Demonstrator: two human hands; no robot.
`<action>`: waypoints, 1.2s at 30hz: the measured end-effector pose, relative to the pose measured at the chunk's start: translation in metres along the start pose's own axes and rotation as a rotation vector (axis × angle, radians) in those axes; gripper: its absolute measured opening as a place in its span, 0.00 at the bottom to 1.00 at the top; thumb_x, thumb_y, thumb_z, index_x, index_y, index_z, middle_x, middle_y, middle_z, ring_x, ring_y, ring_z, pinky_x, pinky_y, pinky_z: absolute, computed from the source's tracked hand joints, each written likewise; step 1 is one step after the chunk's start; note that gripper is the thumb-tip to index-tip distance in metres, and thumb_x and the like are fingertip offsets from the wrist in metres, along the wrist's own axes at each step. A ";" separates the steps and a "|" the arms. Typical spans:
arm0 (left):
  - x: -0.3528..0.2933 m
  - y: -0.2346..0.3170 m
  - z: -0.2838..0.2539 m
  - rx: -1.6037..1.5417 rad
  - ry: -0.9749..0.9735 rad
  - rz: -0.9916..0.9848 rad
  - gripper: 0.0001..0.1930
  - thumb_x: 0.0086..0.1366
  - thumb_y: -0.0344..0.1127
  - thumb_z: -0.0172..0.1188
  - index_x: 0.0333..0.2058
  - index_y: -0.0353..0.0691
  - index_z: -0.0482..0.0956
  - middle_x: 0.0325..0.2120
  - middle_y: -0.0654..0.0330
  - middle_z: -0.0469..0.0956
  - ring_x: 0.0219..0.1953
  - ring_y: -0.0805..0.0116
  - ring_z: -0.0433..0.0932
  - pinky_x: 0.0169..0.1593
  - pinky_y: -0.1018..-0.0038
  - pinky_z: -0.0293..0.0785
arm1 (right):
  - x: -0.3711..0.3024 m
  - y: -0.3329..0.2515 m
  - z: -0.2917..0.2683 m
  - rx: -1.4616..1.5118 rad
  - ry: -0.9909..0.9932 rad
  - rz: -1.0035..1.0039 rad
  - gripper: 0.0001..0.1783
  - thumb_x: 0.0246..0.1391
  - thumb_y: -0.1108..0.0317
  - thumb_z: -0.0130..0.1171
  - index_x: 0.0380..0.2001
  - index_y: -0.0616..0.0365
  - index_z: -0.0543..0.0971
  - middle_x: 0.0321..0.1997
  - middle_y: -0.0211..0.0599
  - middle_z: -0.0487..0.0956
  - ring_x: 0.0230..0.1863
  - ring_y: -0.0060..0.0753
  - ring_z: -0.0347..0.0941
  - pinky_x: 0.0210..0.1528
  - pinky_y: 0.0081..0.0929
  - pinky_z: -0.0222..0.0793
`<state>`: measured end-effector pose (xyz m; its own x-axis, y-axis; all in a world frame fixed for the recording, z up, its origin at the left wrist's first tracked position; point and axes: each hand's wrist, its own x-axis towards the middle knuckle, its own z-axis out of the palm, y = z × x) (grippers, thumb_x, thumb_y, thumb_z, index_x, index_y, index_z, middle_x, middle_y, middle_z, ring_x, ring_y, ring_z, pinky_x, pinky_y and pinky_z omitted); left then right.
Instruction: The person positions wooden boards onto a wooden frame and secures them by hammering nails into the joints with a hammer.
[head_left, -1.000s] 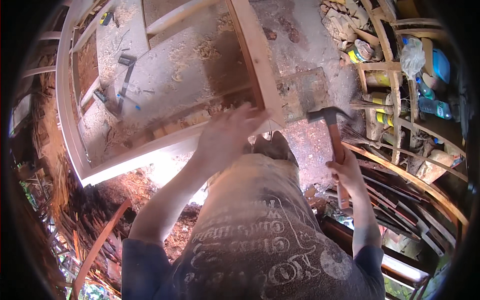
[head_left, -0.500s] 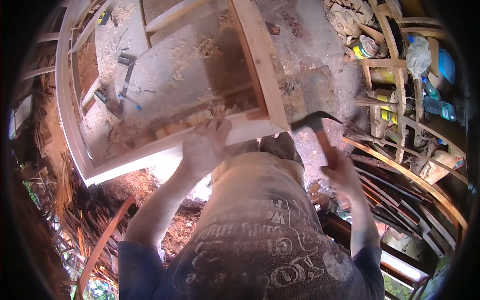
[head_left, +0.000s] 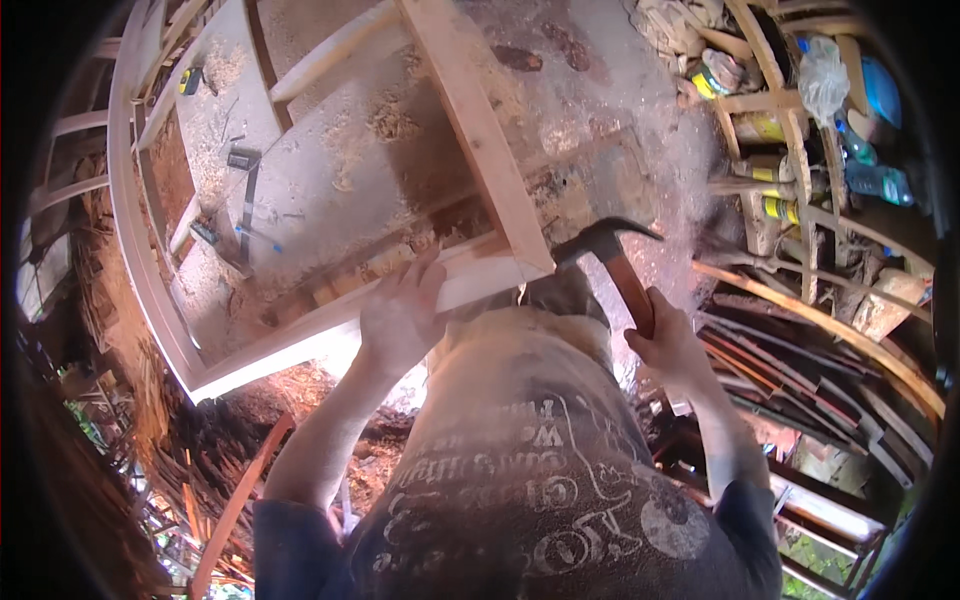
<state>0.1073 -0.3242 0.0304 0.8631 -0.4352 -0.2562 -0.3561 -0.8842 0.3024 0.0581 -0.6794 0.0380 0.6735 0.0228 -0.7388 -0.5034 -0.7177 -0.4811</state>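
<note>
A pale wooden frame (head_left: 478, 135) lies in front of me, its near rail close to my body. My left hand (head_left: 398, 315) is closed over that rail, left of the right-hand corner, with the fingers on its far side. My right hand (head_left: 665, 338) grips the wooden handle of a claw hammer (head_left: 628, 285). The dark hammer head is level with the frame's right corner, its face at or very near the outer side of the joint. Its claw points right.
A work surface strewn with shavings holds a square (head_left: 246, 190), a blue pen (head_left: 258, 238) and a tape measure (head_left: 189, 81). To the right stand wooden racks (head_left: 795, 150) with bottles (head_left: 880, 184) and cans. Wood strips (head_left: 800, 390) and splintered scraps (head_left: 235, 470) lie either side of me.
The hammer has moved slightly left, its head now at the frame's corner. The frame's right-hand corner appears further left and lower in view. My left hand stays on the rail.
</note>
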 end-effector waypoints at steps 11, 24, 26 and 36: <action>0.002 -0.002 -0.004 -0.042 0.072 0.021 0.21 0.51 0.33 0.70 0.44 0.36 0.76 0.52 0.49 0.79 0.48 0.52 0.82 0.48 0.61 0.81 | 0.019 0.010 0.010 0.534 -0.184 0.100 0.19 0.53 0.76 0.65 0.48 0.65 0.72 0.24 0.27 0.72 0.17 0.18 0.67 0.18 0.21 0.62; 0.052 -0.008 -0.045 0.029 -0.368 0.290 0.30 0.56 0.51 0.64 0.59 0.54 0.77 0.46 0.50 0.76 0.40 0.50 0.80 0.43 0.55 0.77 | 0.016 0.013 0.016 0.581 -0.204 0.073 0.15 0.56 0.74 0.66 0.43 0.62 0.71 0.23 0.26 0.70 0.16 0.18 0.67 0.17 0.21 0.62; 0.055 -0.002 -0.049 0.058 -0.389 0.282 0.33 0.56 0.52 0.66 0.62 0.57 0.73 0.50 0.48 0.75 0.46 0.47 0.80 0.48 0.54 0.78 | 0.014 0.014 0.016 0.627 -0.197 0.068 0.17 0.57 0.73 0.66 0.46 0.62 0.71 0.23 0.26 0.70 0.16 0.18 0.66 0.18 0.21 0.63; 0.044 0.018 -0.022 -0.064 -0.225 0.059 0.28 0.57 0.46 0.69 0.56 0.44 0.78 0.53 0.46 0.78 0.52 0.43 0.79 0.55 0.53 0.76 | 0.007 0.016 -0.063 0.417 0.002 0.152 0.18 0.59 0.65 0.64 0.49 0.60 0.76 0.31 0.29 0.77 0.22 0.14 0.70 0.21 0.16 0.69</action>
<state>0.1469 -0.3557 0.0450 0.7373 -0.5194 -0.4320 -0.3742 -0.8464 0.3789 0.0882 -0.7347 0.0549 0.5754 -0.0628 -0.8154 -0.7721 -0.3707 -0.5163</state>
